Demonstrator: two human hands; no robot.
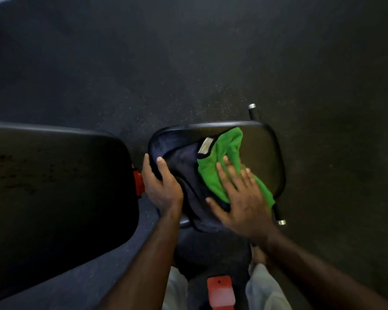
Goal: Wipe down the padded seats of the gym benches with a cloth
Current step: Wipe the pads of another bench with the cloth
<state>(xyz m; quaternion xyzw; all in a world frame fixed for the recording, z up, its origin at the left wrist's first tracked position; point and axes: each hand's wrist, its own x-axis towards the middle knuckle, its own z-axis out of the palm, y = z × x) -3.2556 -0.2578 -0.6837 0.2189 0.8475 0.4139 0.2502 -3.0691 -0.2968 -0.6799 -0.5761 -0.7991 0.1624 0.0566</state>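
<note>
Right hand (240, 195): fingers spread, pressing green-and-navy cloth (213, 168) on small seat pad (260, 148). Left hand (160, 184): curled round near-left rim. Risk: loose cloth bunching, far edge missed.

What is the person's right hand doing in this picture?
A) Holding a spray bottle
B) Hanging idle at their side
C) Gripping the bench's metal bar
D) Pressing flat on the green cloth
D: the right hand lies with fingers spread flat on the green cloth over the padded seat, while the left hand grips the seat's edge.
</note>
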